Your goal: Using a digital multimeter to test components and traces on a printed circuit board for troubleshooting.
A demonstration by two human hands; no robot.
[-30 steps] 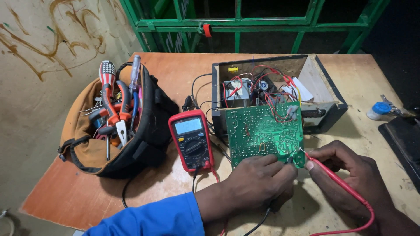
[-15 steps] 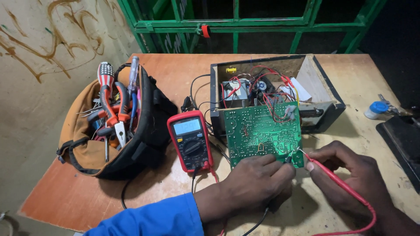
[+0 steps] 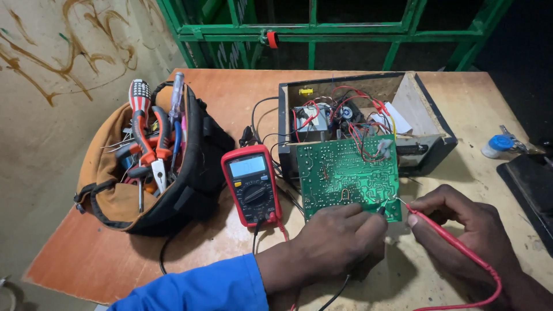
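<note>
Right hand (image 3: 461, 230) pinches the thin red probe (image 3: 443, 237) to the near edge of the green circuit board (image 3: 348, 173), left hand (image 3: 340, 242) closed on a black probe — board's light, stiff, fragile, best held by its edges.

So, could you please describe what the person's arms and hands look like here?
The left arm wears a bright blue long sleeve ending at the wrist. The left hand is bare: no glove, ring or watch shows. The right hand is bare too, and its forearm shows no sleeve up to the picture's edge.
</note>
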